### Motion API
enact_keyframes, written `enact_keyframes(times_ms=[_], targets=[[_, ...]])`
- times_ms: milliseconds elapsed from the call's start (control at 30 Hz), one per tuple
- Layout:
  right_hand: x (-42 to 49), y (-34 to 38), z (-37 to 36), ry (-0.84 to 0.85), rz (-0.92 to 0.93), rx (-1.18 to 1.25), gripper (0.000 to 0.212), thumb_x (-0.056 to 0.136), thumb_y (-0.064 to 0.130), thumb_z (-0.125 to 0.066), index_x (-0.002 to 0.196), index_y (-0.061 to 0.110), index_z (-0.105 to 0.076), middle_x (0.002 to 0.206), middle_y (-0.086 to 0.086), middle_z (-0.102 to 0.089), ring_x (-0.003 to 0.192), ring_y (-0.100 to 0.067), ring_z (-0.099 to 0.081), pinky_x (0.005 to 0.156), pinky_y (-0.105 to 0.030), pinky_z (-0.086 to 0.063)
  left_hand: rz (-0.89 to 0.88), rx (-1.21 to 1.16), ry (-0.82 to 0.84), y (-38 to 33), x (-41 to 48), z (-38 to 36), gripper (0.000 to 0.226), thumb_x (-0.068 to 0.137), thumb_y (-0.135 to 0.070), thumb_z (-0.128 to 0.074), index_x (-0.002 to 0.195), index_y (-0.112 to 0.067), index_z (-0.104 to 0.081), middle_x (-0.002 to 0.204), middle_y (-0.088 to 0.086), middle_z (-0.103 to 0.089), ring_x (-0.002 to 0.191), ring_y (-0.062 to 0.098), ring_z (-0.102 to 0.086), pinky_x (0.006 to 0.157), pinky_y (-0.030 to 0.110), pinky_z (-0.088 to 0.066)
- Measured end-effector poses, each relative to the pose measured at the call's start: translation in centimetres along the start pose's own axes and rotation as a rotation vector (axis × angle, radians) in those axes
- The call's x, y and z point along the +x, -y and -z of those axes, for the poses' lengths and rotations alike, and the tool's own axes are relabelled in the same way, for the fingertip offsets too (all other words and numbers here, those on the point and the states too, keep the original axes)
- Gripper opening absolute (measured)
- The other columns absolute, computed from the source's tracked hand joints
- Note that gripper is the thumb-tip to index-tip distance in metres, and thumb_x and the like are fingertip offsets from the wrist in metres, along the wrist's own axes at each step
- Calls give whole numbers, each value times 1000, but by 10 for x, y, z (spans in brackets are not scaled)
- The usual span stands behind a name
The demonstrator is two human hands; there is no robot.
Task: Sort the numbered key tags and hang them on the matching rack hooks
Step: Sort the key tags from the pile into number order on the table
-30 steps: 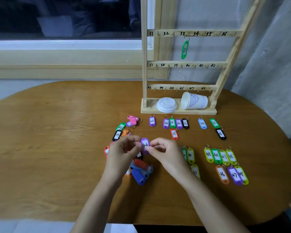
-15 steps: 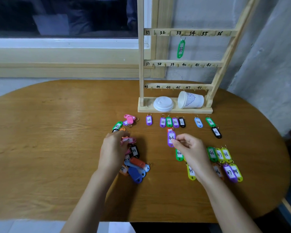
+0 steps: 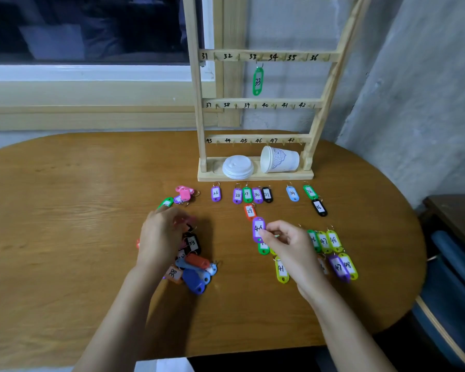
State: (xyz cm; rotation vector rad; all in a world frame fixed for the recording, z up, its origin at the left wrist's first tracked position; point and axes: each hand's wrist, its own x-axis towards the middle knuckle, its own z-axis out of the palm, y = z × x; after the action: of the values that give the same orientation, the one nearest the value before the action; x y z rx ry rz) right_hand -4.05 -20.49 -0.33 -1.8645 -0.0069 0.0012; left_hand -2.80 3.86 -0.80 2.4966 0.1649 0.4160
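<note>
Fingers (image 3: 269,233) of the right hand (image 3: 289,244) pinch a purple key tag (image 3: 257,229); left hand (image 3: 160,236) covers the tag pile (image 3: 195,272), grip unclear.

Dim even indoor light, soft shadows, wide-angle edge bending, slight blur

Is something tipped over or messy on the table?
Yes. The white paper cup lies on its side on the rack base, its mouth facing the white lids. Also, unsorted key tags sit in a jumbled heap by the left hand.
</note>
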Motion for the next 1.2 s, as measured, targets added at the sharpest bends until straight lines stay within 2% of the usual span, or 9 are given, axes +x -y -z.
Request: enact_keyframes(times_ms=[133,233,333,433,633,733,900,1033,1200], targets=[[-1,-4,28,-90,-2,23,5,87,18,-66,88,19,-70,82,5,-71,81,-8,-64,73,-23,-50,-47,-206,-81,-18,-1,-1,10,80,-6,-71,81,-17,-71,82,2,-61,73,14,-60,63,12,-40],[-1,-9,48,-161,-28,13,11,86,13,-67,89,23,-68,87,6,-71,85,-8,-67,74,-22,-51,-44,-316,-77,-39,-6,-6,5,83,-12,-70,80,-14,-67,73,-3,-63,70,7,-60,60,6,-40],[-1,-17,61,-213,-56,-78,8,85,12,-67,90,18,-68,86,4,-70,84,-10,-66,73,-23,-52,-13,-434,-3,-56,-15,-12,16,80,-4,-69,90,-15,-62,74,-5,-68,72,3,-62,65,16,-47],[0,-25,67,-221,-69,-193,7,84,13,-69,89,18,-69,85,4,-69,83,-9,-65,70,-24,-52,47,-528,78,-62,-24,-16,17,80,0,-68,83,-16,-62,76,3,-68,73,18,-64,68,30,-50],[6,-28,56,-161,-76,-431,9,82,23,-71,89,27,-67,78,12,-70,72,-8,-63,67,-34,-54,159,-620,175,-66,-42,-18,14,85,-4,-65,85,-18,-68,79,1,-71,77,15,-66,67,29,-52],[7,-23,47,-138,-46,-575,14,84,29,-68,98,29,-65,84,13,-71,75,-6,-62,59,-26,-49,197,-637,202,-67,-47,-15,15,85,-4,-65,89,-17,-69,82,4,-72,81,22,-68,74,38,-54],[6,-20,43,-161,-7,-716,21,86,30,-66,106,27,-64,90,11,-70,79,-8,-59,48,-19,-33,205,-626,214,-71,-51,-11,16,85,-5,-65,89,-20,-68,83,2,-71,81,18,-67,74,36,-55],[-4,-28,49,-198,168,-729,19,84,26,-68,103,24,-67,87,11,-65,91,-13,-52,60,-23,-44,207,-619,206,-71,-52,-12,16,85,-6,-66,89,-21,-68,82,4,-72,81,21,-67,75,42,-55],[-24,-35,50,-75,298,-852,27,89,38,-58,112,26,-67,113,14,-63,109,-13,-46,89,-29,-46,222,-641,217,-75,-53,-15,18,85,-5,-65,88,-22,-68,84,3,-71,83,21,-67,75,40,-55]])
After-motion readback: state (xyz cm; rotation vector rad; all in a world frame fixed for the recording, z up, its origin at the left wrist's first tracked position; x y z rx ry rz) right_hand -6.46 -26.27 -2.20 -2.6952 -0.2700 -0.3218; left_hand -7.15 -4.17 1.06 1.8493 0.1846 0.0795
